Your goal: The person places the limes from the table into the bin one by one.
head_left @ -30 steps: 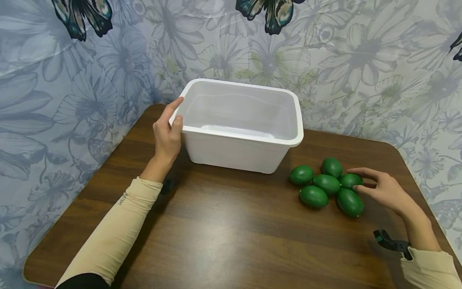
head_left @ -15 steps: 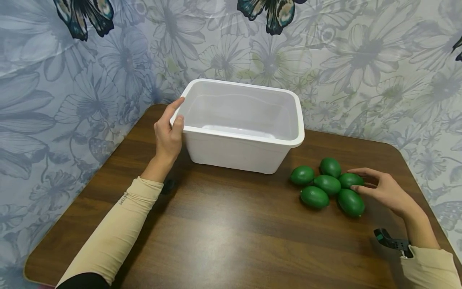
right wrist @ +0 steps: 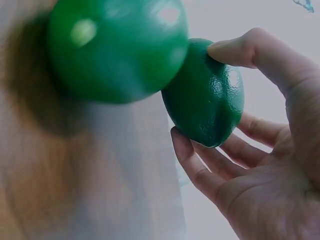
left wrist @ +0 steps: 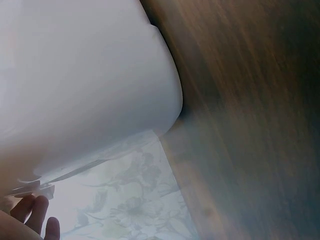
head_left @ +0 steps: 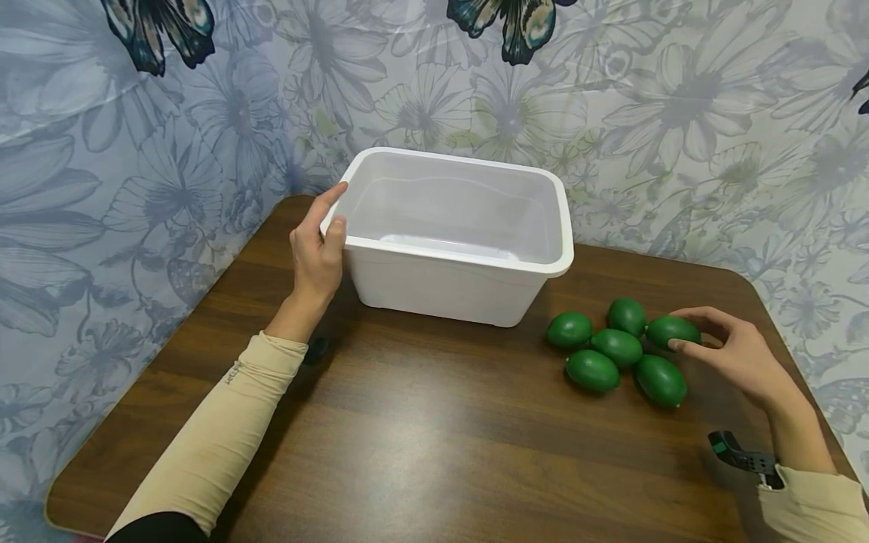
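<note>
My right hand [head_left: 743, 358] pinches a glossy green lime [head_left: 668, 331] between thumb and fingers, at the right end of a small cluster. In the right wrist view that lime [right wrist: 207, 97] sits between the thumb above and the fingertips below, and a blurred second lime [right wrist: 120, 47] is close to the camera. Several other limes, among them one in the middle [head_left: 615, 348], lie on the wooden table. My left hand [head_left: 317, 256] holds the left end of the white plastic tub [head_left: 437, 292] by its rim. Only a few left fingers [left wrist: 37, 212] show past the tub in the left wrist view.
The tub stands upright near the back of the brown table [head_left: 407, 437], left of the limes, its visible floor bare. Behind the table hangs a flower-patterned wall covering [head_left: 679, 98]. A dark wrist mount [head_left: 740, 456] juts from the right wrist.
My right hand has drawn its lime slightly up and to the right, off the neighbouring ones. The back lime has shifted a little to the right. The left hand and tub stay put.
</note>
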Action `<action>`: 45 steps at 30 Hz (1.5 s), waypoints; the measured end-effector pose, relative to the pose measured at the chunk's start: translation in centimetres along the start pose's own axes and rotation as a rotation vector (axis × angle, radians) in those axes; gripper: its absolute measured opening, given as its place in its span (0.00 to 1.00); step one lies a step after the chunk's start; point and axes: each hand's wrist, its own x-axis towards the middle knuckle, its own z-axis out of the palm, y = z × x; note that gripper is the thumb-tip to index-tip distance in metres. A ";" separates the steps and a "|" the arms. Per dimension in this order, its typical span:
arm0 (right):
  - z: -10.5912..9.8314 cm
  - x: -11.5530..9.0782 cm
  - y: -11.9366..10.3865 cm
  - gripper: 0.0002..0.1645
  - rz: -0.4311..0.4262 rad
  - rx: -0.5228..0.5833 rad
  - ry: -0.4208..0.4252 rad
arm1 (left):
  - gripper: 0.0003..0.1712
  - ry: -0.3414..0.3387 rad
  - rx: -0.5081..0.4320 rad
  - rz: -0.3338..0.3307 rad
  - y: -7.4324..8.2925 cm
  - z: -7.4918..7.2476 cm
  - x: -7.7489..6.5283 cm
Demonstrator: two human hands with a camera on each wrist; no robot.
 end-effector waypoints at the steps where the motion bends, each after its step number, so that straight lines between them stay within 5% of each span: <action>1: -0.1 0.0 -0.2 0.28 -0.009 0.006 0.005 | 0.37 0.000 0.000 0.000 0.0 0.0 0.0; 26: -0.5 2.8 -8.4 0.30 -0.094 0.094 0.121 | 0.36 0.018 -0.016 0.000 0.2 0.2 0.0; 45: 1.1 5.6 -16.0 0.29 -0.297 0.217 0.242 | 0.37 0.025 -0.032 0.029 0.1 0.2 0.0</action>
